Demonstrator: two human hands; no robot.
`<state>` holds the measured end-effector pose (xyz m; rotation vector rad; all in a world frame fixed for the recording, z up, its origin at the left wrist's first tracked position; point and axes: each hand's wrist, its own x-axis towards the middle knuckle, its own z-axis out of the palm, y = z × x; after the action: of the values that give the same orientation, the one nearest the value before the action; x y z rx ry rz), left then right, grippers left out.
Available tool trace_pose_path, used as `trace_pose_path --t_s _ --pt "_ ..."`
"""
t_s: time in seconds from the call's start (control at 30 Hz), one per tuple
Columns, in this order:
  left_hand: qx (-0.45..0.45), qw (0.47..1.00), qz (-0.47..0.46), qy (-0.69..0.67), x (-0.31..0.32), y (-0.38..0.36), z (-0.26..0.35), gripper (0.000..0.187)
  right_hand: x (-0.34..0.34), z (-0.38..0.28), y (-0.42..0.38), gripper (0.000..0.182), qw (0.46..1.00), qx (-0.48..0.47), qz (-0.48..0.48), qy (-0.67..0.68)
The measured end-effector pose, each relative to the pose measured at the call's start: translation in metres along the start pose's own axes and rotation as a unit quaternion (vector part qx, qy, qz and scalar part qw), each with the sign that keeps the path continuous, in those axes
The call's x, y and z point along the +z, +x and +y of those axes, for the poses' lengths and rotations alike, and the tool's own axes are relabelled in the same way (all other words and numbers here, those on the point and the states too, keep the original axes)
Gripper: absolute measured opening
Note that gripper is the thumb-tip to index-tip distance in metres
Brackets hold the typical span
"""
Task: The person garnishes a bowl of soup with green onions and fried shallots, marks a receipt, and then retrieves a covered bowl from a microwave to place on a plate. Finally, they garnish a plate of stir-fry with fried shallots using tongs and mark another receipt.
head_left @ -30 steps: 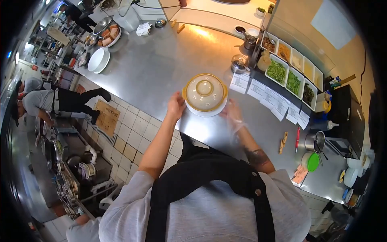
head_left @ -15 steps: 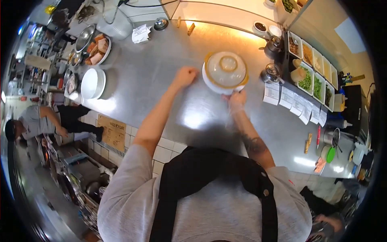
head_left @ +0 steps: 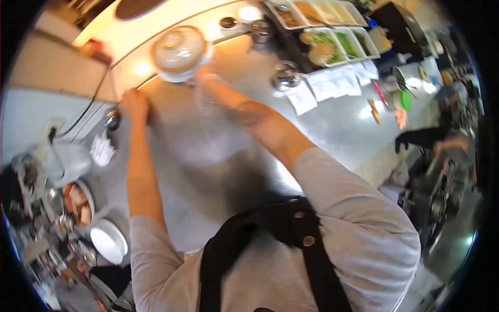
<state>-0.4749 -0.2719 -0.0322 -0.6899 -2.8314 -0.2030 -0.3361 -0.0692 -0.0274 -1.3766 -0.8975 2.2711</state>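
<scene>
A lidded casserole pot (head_left: 181, 49), with a pale grey lid, brown rim and round knob, is at the back edge of the metal counter under a warm light. My right hand (head_left: 204, 78), slightly blurred, grips its near right side. My left hand (head_left: 135, 105) is closed at the counter's back edge, left of the pot and apart from it; what its fingers hold, if anything, is hidden. Just left of that hand sits a silver call bell (head_left: 112, 118), with crumpled white paper slips (head_left: 102, 150) below it.
White bowls (head_left: 109, 241) and a dish of orange-brown chunks (head_left: 79, 204) stand at the left. Trays of chopped greens (head_left: 332, 47), a glass jar (head_left: 286, 75) and a row of paper slips (head_left: 332, 83) are on the right. Other people (head_left: 106, 286) are at the edges.
The pot has moved away from me to the counter's back edge, with my right hand on it. My left hand has reached forward to the back edge, beside the bell. The view has turned.
</scene>
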Motion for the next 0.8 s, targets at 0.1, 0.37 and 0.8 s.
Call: trace_pose_path --t_s 0.1,0.37,0.8 --pt "0.115 0.978 0.155 -0.080 0.004 -0.021 -0.016 0.014 0.021 0.001 0.040 0.050 0.998 0.051 -0.042 0.022" --pt "0.086 0.974 0.098 -0.186 -0.041 -0.179 0.065 0.021 -0.051 0.024 0.024 0.021 0.797 -0.299 -0.376 -0.366" --pt "0.257 0.855 -0.111 -0.436 -0.117 -0.378 0.348 0.023 -0.534 -0.209 -0.191 0.015 0.735 -0.382 0.264 -0.494"
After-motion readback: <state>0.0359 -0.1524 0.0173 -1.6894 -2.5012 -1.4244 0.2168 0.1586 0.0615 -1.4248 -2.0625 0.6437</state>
